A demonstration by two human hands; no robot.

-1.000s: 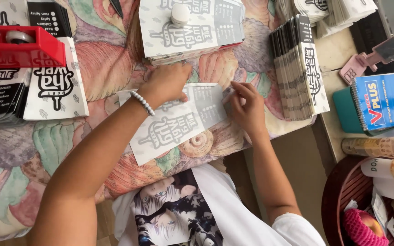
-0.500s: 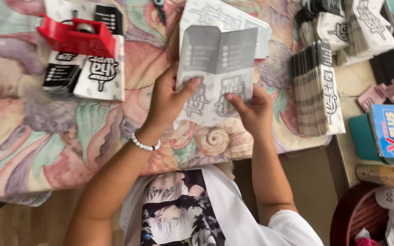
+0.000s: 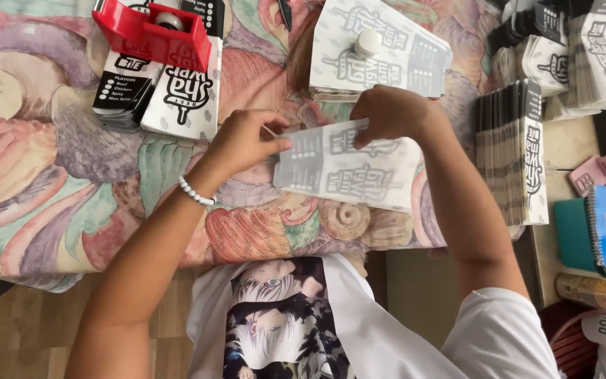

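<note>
The person's left hand [image 3: 243, 144] pinches the left edge of a flat white printed paper bag [image 3: 348, 168], fingers closed on it. The right hand [image 3: 387, 112] grips the bag's upper edge, curled shut over the paper. The bag lies between both hands on the flowered pastel tablecloth [image 3: 57, 182], just below a stack of the same white bags [image 3: 376, 52]. A red plastic tape dispenser [image 3: 152, 35] sits well apart, upper left.
</note>
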